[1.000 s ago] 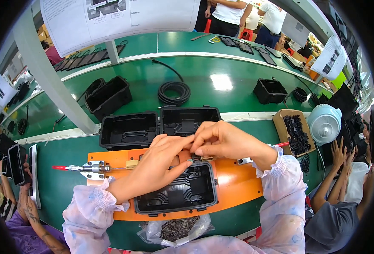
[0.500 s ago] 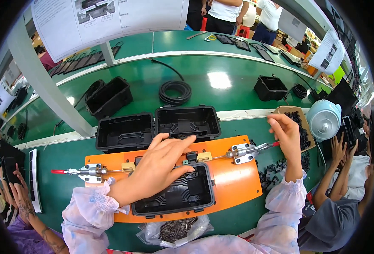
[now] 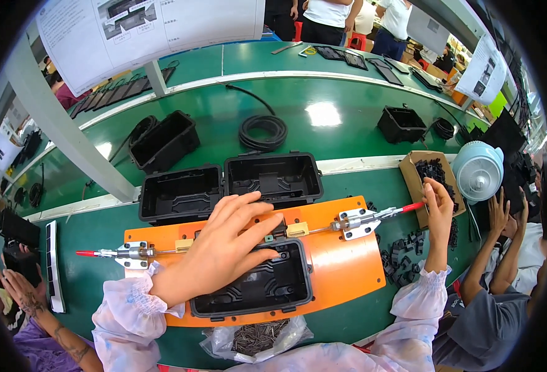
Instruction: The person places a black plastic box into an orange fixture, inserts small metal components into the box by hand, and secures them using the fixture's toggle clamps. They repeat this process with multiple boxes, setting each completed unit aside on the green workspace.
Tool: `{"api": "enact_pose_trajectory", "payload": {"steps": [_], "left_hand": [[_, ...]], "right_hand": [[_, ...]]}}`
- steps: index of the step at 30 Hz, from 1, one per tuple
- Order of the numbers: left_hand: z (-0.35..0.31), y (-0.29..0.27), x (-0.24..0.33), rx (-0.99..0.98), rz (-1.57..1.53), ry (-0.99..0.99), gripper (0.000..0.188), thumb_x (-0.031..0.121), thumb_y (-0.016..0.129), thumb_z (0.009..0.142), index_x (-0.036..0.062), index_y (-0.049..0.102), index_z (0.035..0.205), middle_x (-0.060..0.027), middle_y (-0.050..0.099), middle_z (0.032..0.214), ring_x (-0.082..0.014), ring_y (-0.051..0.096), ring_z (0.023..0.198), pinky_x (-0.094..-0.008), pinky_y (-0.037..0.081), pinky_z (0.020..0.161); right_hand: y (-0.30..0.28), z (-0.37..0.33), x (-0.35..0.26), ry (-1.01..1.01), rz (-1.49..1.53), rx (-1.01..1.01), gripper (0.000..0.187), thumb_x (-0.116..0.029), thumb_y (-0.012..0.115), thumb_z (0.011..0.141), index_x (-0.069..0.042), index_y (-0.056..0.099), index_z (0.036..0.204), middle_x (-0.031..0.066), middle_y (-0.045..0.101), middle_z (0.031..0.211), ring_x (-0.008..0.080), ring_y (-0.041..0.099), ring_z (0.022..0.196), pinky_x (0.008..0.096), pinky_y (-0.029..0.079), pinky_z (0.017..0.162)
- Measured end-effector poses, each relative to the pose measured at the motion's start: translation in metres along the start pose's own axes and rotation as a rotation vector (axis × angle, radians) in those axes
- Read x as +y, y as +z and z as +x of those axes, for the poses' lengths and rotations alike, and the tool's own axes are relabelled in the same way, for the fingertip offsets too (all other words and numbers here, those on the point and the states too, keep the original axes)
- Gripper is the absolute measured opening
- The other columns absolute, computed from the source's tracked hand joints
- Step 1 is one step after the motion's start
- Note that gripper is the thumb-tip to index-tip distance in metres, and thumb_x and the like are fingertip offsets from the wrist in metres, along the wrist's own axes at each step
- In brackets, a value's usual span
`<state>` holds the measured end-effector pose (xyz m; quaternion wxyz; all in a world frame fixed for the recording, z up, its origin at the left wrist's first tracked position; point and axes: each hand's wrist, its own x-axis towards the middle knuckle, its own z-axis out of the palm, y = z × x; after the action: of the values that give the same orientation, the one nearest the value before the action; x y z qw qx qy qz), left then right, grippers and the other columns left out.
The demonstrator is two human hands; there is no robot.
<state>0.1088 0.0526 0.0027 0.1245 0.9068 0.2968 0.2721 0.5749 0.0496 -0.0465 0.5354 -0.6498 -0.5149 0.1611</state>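
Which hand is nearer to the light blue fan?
Right: the right hand is just left of the light blue fan, lower in view; the left hand is over the orange board, much farther left.

Table (image 3: 348, 133): you had bright light, white glare.
Orange plate (image 3: 341, 266): you caught soft sheen.
White rail (image 3: 286, 75): you saw it bend; corners were black.

Black rectangular box (image 3: 258, 286), open side up, on orange plate (image 3: 343, 266), red-handled metal clamp (image 3: 361, 222) at plate's right.
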Motion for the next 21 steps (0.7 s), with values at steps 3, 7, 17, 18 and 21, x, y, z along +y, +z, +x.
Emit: {"api": "enact_pose_trajectory", "payload": {"steps": [3,7,17,18,21], "left_hand": [[0.001,0.001,-0.003,0.009,-0.018,0.041,0.042,0.018,0.081,0.083,0.0064,0.069,0.121,-0.012,0.062,0.129,-0.0341,0.052,0.131,-0.0569,0.037,0.11],[-0.002,0.002,-0.008,-0.014,-0.016,0.095,0.039,0.017,0.08,0.084,0.0058,0.069,0.119,-0.01,0.063,0.127,-0.0322,0.054,0.129,-0.0573,0.037,0.109],[0.001,0.005,-0.016,-0.056,0.08,0.172,0.034,0.022,0.079,0.086,0.015,0.073,0.119,-0.006,0.063,0.123,-0.0307,0.052,0.134,-0.063,0.033,0.11],[0.003,0.001,-0.009,-0.038,0.067,0.151,0.043,0.023,0.082,0.083,0.0156,0.072,0.124,-0.0048,0.063,0.123,-0.0345,0.053,0.133,-0.0644,0.035,0.108],[0.003,-0.003,0.0,-0.063,0.07,0.126,0.043,0.022,0.082,0.082,0.014,0.072,0.124,-0.0045,0.063,0.123,-0.0305,0.054,0.132,-0.0639,0.033,0.11]], "right_hand": [[0.001,-0.001,0.001,0.03,0.004,-0.026,0.032,-0.023,0.062,0.104,0.0,0.068,0.125,0.0044,0.069,0.11,0.01,0.063,0.097,0.0247,0.049,0.084],[0.008,-0.003,-0.006,0.041,0.085,-0.011,0.032,-0.022,0.064,0.103,0.001,0.069,0.124,0.0025,0.069,0.101,0.0088,0.063,0.089,0.023,0.049,0.08],[0.027,0.005,-0.001,0.14,0.223,-0.075,0.036,-0.03,0.062,0.104,0.0,0.069,0.123,0.0061,0.07,0.103,0.0113,0.064,0.088,0.0253,0.052,0.08],[0.03,0.004,-0.002,0.14,0.224,-0.076,0.036,-0.03,0.062,0.104,0.0,0.069,0.123,0.0061,0.07,0.103,0.0113,0.064,0.088,0.0253,0.052,0.08],[0.037,-0.001,0.003,0.342,0.576,-0.094,0.042,-0.038,0.058,0.105,0.001,0.068,0.121,0.0081,0.07,0.107,0.0137,0.065,0.088,0.0267,0.054,0.08]]}}
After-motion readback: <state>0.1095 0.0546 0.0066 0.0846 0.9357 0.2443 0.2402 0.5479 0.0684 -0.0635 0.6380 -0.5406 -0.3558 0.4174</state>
